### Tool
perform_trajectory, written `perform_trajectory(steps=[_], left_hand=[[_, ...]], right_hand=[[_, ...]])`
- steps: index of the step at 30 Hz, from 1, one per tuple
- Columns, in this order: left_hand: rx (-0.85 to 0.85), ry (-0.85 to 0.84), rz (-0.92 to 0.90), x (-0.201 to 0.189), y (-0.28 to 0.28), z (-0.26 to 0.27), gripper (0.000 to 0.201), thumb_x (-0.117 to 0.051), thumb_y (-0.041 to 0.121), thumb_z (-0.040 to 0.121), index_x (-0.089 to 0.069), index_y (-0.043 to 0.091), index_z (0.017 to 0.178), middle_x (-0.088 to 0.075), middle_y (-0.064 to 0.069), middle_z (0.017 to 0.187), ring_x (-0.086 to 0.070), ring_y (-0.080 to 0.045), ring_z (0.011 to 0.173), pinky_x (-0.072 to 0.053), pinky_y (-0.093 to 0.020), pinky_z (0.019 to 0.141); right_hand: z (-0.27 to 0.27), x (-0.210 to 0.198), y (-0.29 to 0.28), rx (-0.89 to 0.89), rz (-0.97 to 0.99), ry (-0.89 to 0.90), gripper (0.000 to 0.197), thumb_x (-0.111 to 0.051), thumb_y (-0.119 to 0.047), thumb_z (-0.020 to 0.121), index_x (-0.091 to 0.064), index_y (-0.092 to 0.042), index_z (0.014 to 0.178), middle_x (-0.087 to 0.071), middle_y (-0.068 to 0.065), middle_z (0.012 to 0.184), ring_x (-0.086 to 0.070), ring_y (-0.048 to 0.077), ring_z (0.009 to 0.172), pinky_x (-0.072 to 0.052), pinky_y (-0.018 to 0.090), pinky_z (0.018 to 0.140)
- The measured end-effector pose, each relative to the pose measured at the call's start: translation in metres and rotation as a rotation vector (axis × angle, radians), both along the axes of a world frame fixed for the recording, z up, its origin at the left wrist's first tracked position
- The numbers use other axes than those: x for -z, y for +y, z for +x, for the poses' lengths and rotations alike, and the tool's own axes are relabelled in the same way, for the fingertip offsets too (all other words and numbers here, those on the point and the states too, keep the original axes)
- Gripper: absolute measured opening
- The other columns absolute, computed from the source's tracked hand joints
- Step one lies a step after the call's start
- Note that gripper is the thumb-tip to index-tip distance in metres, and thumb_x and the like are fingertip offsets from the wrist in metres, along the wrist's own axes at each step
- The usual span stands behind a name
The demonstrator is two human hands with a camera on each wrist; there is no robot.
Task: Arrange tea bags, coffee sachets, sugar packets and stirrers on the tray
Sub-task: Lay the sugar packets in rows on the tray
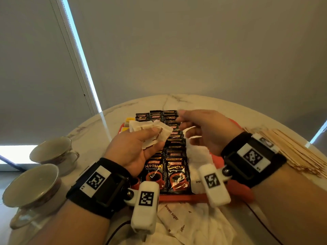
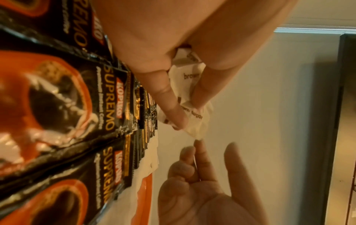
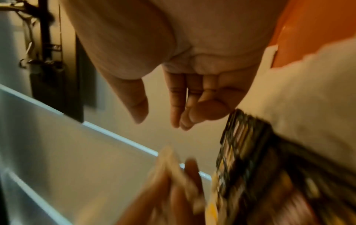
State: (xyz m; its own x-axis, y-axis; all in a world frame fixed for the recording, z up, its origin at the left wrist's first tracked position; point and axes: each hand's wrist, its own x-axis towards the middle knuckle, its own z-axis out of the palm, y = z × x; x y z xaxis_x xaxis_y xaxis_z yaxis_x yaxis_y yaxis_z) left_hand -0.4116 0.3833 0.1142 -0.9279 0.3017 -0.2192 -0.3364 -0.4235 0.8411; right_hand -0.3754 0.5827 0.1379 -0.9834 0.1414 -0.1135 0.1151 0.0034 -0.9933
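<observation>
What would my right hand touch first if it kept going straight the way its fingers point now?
Most likely the bunch of brown sugar packets held by your left hand. Your right hand points its fingertips toward their nearest corner with a small gap, though depth is uncertain.

Two overlapping rows of black coffee sachets (image 1: pixel 174 156) fill the middle of the orange tray (image 1: pixel 184 198). White sugar packets (image 1: pixel 199 156) crowd its right side. Two teacups (image 1: pixel 53 151) block the table's left, a stirrer pile (image 1: pixel 297 152) its right. Bare marble table (image 1: pixel 177 101) lies beyond the tray.
</observation>
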Motion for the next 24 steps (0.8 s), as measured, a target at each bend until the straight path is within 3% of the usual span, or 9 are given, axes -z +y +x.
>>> perform_trajectory(steps=[2,4,7,11,16,18,20,22,24], left_hand=[[-0.001,0.044,-0.050,-0.001,0.000,0.003,0.029,-0.074,0.001,0.090,-0.067,0.004,0.119,-0.080,-0.014,0.092,-0.078,-0.021,0.074,-0.062,-0.025,0.053],[0.002,0.092,-0.112,-0.002,0.000,0.007,0.027,-0.075,0.005,0.091,-0.069,0.007,0.117,-0.080,-0.013,0.095,-0.077,-0.019,0.073,-0.058,-0.022,0.050],[-0.014,0.091,-0.123,-0.003,0.000,0.008,0.017,-0.070,0.009,0.096,-0.073,0.009,0.113,-0.079,-0.015,0.102,-0.078,-0.019,0.073,-0.056,-0.022,0.048],[-0.072,0.056,-0.071,-0.004,0.001,0.007,0.016,-0.058,0.010,0.105,-0.070,0.008,0.115,-0.077,-0.020,0.104,-0.077,-0.021,0.067,-0.056,-0.025,0.048],[0.039,0.081,-0.084,-0.004,0.004,0.010,0.022,-0.073,0.032,0.093,-0.073,0.013,0.104,-0.078,-0.006,0.084,-0.066,-0.013,0.065,-0.055,-0.022,0.050],[0.064,0.166,-0.152,-0.001,0.006,0.013,0.009,-0.077,0.017,0.090,-0.073,0.017,0.097,-0.076,-0.001,0.079,-0.063,-0.011,0.067,-0.052,-0.019,0.049],[0.067,0.227,-0.222,0.002,0.006,0.015,0.017,-0.076,0.004,0.089,-0.072,0.018,0.098,-0.076,0.002,0.077,-0.063,-0.008,0.065,-0.050,-0.019,0.049],[0.072,0.226,-0.260,0.001,0.005,0.016,0.022,-0.077,0.001,0.088,-0.071,0.017,0.102,-0.076,0.000,0.079,-0.062,-0.008,0.062,-0.049,-0.019,0.049],[0.071,0.199,-0.272,0.000,0.006,0.015,0.023,-0.077,0.000,0.088,-0.071,0.016,0.103,-0.075,-0.002,0.080,-0.060,-0.008,0.060,-0.048,-0.019,0.046]], right_hand=[[0.015,0.005,-0.019,-0.066,0.094,0.005,0.039,-0.082,-0.044,0.078,-0.076,-0.013,0.101,-0.071,0.002,0.088,-0.061,0.013,0.067,-0.052,0.029,0.061],[0.023,0.013,-0.030,-0.056,0.091,0.042,0.031,-0.082,-0.033,0.080,-0.075,-0.012,0.101,-0.072,0.003,0.087,-0.061,0.012,0.066,-0.055,0.028,0.062],[0.024,0.021,-0.034,-0.021,-0.077,0.082,0.014,-0.075,-0.013,0.089,-0.071,-0.006,0.100,-0.069,0.007,0.085,-0.060,0.012,0.064,-0.055,0.026,0.060],[0.021,0.026,-0.036,0.021,-0.369,0.069,0.014,-0.068,-0.005,0.093,-0.066,-0.004,0.107,-0.071,0.014,0.094,-0.064,0.014,0.066,-0.059,0.025,0.059],[0.019,0.028,-0.037,0.039,-0.470,0.076,0.017,-0.068,-0.006,0.093,-0.064,-0.004,0.110,-0.072,0.014,0.095,-0.066,0.015,0.069,-0.060,0.025,0.061],[0.020,0.028,-0.036,0.005,-0.462,0.075,0.016,-0.069,-0.007,0.092,-0.064,-0.006,0.107,-0.071,0.012,0.096,-0.066,0.016,0.072,-0.060,0.026,0.063],[0.021,0.028,-0.033,-0.040,-0.419,0.080,0.022,-0.069,-0.006,0.091,-0.065,-0.006,0.112,-0.072,0.012,0.102,-0.067,0.017,0.077,-0.059,0.027,0.064],[0.022,0.028,-0.031,-0.060,-0.370,0.089,0.026,-0.068,-0.005,0.091,-0.066,-0.005,0.116,-0.073,0.011,0.104,-0.068,0.017,0.080,-0.058,0.027,0.064],[0.022,0.028,-0.029,-0.046,-0.326,0.100,0.020,-0.070,-0.005,0.090,-0.068,-0.006,0.110,-0.073,0.010,0.099,-0.068,0.017,0.078,-0.057,0.026,0.062]])
